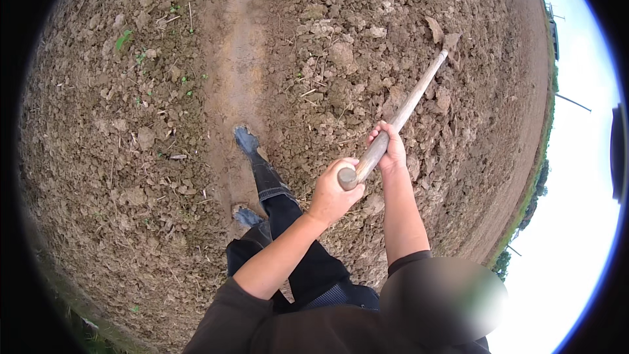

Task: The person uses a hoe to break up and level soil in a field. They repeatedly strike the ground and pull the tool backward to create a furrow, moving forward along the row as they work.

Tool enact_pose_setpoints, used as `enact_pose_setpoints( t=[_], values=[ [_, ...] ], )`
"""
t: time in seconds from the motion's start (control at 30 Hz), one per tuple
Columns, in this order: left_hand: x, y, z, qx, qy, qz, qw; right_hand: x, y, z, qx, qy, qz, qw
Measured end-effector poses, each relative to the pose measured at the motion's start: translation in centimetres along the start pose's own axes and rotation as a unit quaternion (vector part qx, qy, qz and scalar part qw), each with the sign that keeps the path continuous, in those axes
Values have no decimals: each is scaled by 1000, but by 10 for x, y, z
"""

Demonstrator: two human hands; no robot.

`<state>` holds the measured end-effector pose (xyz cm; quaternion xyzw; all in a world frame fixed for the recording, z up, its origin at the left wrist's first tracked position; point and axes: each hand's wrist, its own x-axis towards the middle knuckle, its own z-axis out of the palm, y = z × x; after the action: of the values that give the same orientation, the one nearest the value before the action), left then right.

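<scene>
A long wooden handle (412, 99) of a hoe-like digging tool slants away from me to the upper right. Around its butt end is my left hand (334, 191), the round end showing between thumb and fingers. My right hand (390, 147) grips the shaft a short way further along. At the far end the tool's soil-coloured head (451, 43) is against the clods; its exact shape blends with the earth. Broken soil (344, 56) lies all around it.
A smooth, trodden furrow (243, 54) runs between two beds of loose clods. My muddy boots (245, 141) stand in it. Small green seedlings (124, 38) grow in the left bed (123, 157). Grass and trees (528, 206) line the field's edge at right.
</scene>
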<state>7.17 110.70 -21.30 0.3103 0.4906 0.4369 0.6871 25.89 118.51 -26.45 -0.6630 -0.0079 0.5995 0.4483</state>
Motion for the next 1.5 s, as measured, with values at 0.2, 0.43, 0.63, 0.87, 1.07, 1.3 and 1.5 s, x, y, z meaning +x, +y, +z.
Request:
enact_pose_setpoints(
  t=[0.2,0.43,0.63,0.87,1.07,1.3,1.5],
  values=[
    [-183,38,-127,-106,115,-124,980,22,22,14,57,-14,17,998],
    [-360,-57,-224,25,565,-184,804,-61,178,52,35,0,179,983],
    [-500,-90,-185,-81,707,-265,650,-146,257,76,-69,-134,334,930],
    [-604,-123,-101,-31,812,-283,509,-186,366,79,-208,-119,407,882],
    [-544,-93,-105,-125,802,-345,471,-164,406,87,-274,-68,410,867],
    [-420,-87,-128,-219,789,-225,528,-48,357,167,-308,-133,303,892],
    [-469,-110,-118,-252,763,-257,537,-90,381,130,-396,-39,244,885]
  ],
)
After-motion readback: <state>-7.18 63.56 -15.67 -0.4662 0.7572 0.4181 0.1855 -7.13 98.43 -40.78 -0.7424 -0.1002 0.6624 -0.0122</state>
